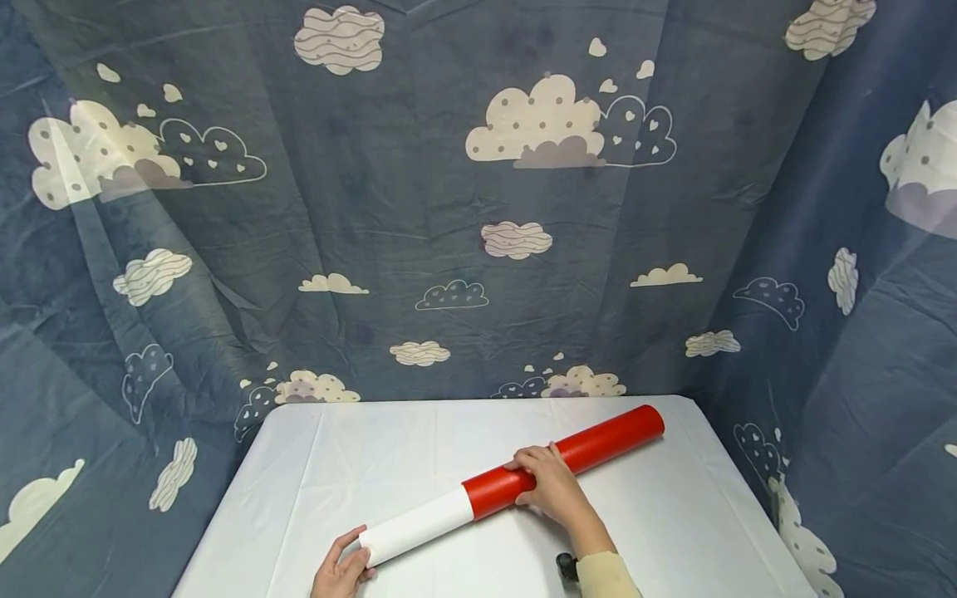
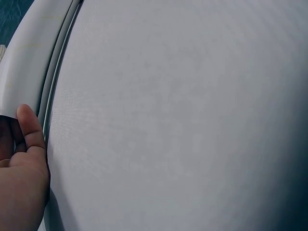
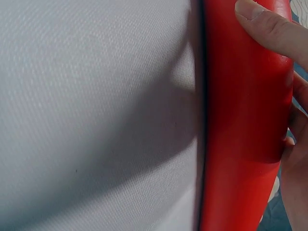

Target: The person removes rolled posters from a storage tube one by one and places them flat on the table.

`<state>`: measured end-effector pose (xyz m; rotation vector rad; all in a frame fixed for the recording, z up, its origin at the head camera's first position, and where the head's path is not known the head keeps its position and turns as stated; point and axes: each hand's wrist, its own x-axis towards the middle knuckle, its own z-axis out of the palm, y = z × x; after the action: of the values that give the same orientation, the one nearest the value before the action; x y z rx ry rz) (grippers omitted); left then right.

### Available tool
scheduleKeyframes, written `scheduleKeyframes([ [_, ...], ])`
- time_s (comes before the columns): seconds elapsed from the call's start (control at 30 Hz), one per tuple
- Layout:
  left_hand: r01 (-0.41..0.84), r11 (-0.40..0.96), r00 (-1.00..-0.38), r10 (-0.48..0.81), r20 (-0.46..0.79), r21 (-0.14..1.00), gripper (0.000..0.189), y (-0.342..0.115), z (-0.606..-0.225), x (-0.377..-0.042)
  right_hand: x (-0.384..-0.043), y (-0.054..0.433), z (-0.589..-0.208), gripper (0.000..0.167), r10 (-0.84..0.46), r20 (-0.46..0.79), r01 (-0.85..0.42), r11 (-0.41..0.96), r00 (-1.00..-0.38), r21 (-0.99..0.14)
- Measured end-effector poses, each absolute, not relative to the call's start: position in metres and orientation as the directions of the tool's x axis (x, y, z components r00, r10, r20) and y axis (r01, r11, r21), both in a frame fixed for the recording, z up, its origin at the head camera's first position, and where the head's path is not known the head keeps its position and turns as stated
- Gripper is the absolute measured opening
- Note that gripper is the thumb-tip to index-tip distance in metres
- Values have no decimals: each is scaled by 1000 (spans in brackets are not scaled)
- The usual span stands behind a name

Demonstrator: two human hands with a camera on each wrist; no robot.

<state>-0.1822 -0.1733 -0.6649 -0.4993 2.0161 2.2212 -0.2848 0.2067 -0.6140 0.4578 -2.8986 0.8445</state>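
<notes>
A long tube lies slantwise over the white table, its red section (image 1: 616, 437) toward the far right and its narrower white section (image 1: 419, 525) toward the near left. My right hand (image 1: 552, 488) grips the red section around its middle, fingers over the far side and thumb on the near side. At the near end, my left hand (image 1: 342, 571) pinches the rim of the white section between thumb and fingers. The left wrist view shows the thumb (image 2: 31, 126) against the white end; some fingers are hidden behind it. In the right wrist view the thumb (image 3: 264, 21) presses the glossy red surface.
A white cloth covers the table (image 1: 374, 440). Blue curtains (image 1: 419, 191) with a cloud print hang behind it and at both sides. A small black device (image 1: 566, 567) sits by the right wrist, next to a pale yellow sleeve (image 1: 607, 575).
</notes>
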Motion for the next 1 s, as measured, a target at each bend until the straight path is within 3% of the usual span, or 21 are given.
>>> scheduleKeyframes([
  [0.13,-294,-112,-941,-141,-308,949,63,-173,-664,-183,-284,208,-613,54,-251,174,-306,797,-952,-520],
  [0.47,-283,-122,-945,-134,-299,951,56,-172,-662,-181,-286,211,-614,53,-234,157,-282,801,-959,-528],
  [0.7,-276,-122,-947,-134,-292,953,67,-172,-661,-182,-287,212,-615,53,-254,166,-303,798,-953,-520],
  [1.0,-284,-121,-943,-143,-300,951,67,-172,-663,-182,-286,212,-615,54,-253,156,-297,801,-955,-520],
])
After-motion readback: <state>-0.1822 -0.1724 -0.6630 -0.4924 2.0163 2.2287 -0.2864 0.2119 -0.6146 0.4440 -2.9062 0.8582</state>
